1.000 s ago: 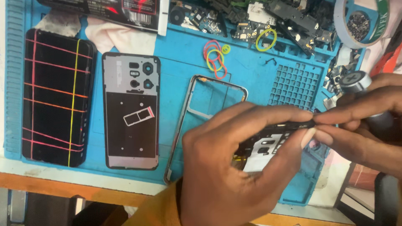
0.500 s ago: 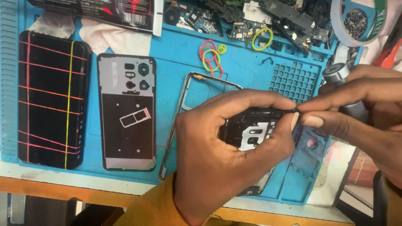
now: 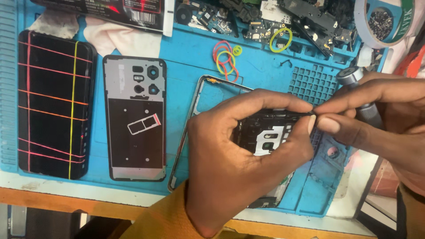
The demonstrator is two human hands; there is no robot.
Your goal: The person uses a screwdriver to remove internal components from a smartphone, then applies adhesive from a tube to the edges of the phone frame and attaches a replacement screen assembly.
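Over the blue silicone repair mat [image 3: 186, 66], your left hand [image 3: 230, 163] is gripping the black inner phone frame [image 3: 265, 137] steady while your right hand [image 3: 376, 110] is pinching its top edge.

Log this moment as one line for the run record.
left hand: grips black phone board | right hand: holds screwdriver, fingertips at board's top edge | phone frame beneath, on blue mat

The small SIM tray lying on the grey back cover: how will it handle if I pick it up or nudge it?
The SIM tray looks like a thin open frame, so probably very light and easily flicked off the smooth back cover. Being flat, it should slide rather than roll. Its slim rails suggest it could bend if pinched hard; gripping its edges seems safer.
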